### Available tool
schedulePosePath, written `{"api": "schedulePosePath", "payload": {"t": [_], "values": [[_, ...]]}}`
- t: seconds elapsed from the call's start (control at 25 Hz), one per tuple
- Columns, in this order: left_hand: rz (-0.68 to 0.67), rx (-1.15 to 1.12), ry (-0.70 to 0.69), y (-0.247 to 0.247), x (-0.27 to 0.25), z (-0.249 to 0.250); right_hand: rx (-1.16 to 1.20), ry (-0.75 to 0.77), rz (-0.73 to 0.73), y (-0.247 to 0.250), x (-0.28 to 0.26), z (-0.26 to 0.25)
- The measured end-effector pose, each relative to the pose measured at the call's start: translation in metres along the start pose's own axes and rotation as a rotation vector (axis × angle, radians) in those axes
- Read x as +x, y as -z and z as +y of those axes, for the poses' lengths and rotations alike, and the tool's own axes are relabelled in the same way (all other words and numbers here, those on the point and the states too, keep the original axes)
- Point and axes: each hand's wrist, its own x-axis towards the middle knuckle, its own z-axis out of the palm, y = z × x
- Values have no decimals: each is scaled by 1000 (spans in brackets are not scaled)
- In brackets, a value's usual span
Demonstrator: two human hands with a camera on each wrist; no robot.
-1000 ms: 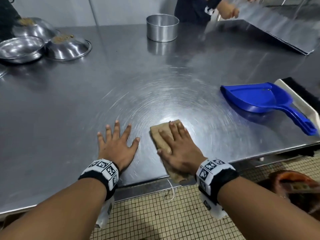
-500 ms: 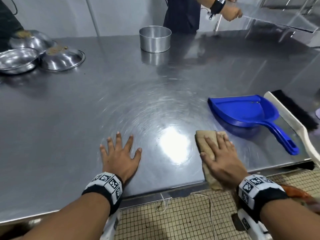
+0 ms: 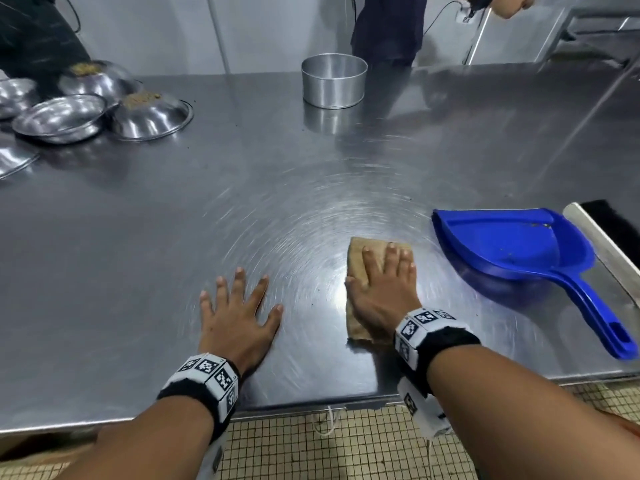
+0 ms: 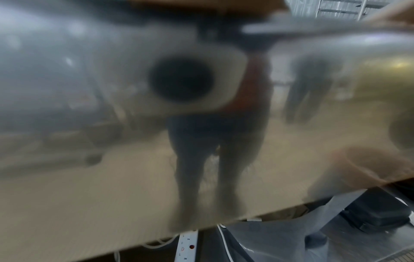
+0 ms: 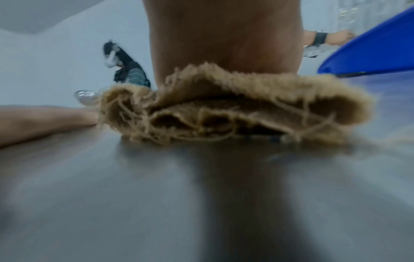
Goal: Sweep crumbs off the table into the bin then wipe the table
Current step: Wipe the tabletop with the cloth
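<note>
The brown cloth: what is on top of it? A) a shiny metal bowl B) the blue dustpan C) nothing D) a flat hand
D: the right hand lies flat, fingers straight, on the brown cloth; the blue dustpan lies apart, to its right.

Bare table [image 3: 242, 188] lay open left of and beyond the cloth [image 3: 374, 252]. On the right, the blue dustpan [image 3: 512, 244] stood near and blocked that side.

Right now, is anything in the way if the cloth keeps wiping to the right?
Yes. The blue dustpan lies on the table just right of the cloth under the right hand, with a brush beyond it.
</note>
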Motion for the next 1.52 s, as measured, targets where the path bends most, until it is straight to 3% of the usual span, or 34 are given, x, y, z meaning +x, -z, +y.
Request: {"api": "schedulePosePath", "payload": {"t": [0.2, 0.4, 0.6, 0.8, 0.96, 1.08, 1.32, 1.52], "values": [[-9, 16, -3, -1, 1, -2, -79, 227, -74, -20, -30, -38], [-29, -7, -70, 2, 0, -10, -102, 294, -75, -23, -67, -23], [-37, -19, -185, 8, -4, -61, -55, 96, 0, -16, -71, 9], [-15, 2, -120, 17, 11, -126, -27, -102, 14, -2, -39, 17], [0, 11, -110, 19, 24, -146, -29, -183, 24, -6, -9, -12], [-3, 33, -103, 17, 24, -145, -35, -118, -12, -9, 4, -52], [-10, 21, -118, 17, 26, -146, -48, 220, -83, -50, -22, -152], [-23, 34, -122, 19, 23, -146, -187, 313, -75, -65, -72, -142]]}}
